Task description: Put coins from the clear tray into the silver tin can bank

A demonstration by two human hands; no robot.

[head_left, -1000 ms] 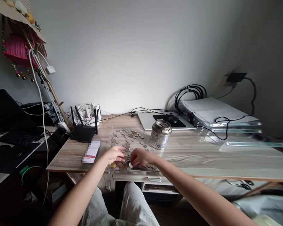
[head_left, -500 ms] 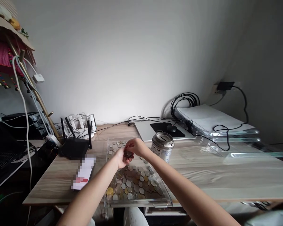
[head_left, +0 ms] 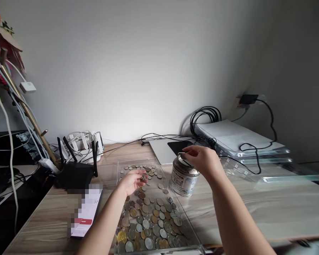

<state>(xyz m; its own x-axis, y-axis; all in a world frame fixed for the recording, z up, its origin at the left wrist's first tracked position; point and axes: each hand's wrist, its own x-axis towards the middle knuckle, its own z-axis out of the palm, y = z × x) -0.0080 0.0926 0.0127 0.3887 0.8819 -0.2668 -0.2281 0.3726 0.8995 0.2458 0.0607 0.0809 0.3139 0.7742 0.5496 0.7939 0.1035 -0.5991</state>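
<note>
My left hand (head_left: 134, 181) is cupped over the clear tray (head_left: 182, 212), its curled fingers holding some coins (head_left: 143, 177). Below it, many loose coins (head_left: 146, 224) in silver, copper and gold tones lie spread across the tray. To the right stands a round metal coin bank (head_left: 183, 180) with printed sides and a slotted lid. My right hand (head_left: 202, 159) is over that lid, thumb and fingers pinched together at the slot. Whatever sits between those fingertips is hidden.
A lit phone (head_left: 86, 216) lies left of the tray, with a black router (head_left: 77, 173) behind it. At the back are a silver laptop (head_left: 162, 152) and a black mouse pad (head_left: 175, 146). Stacked clear trays with paper (head_left: 241, 136) and looping cables stand at right.
My right hand has moved from the coins in my left palm rightward to the coin bank's lid. My left hand stays over the tray, fingers more spread. The view has shifted slightly.
</note>
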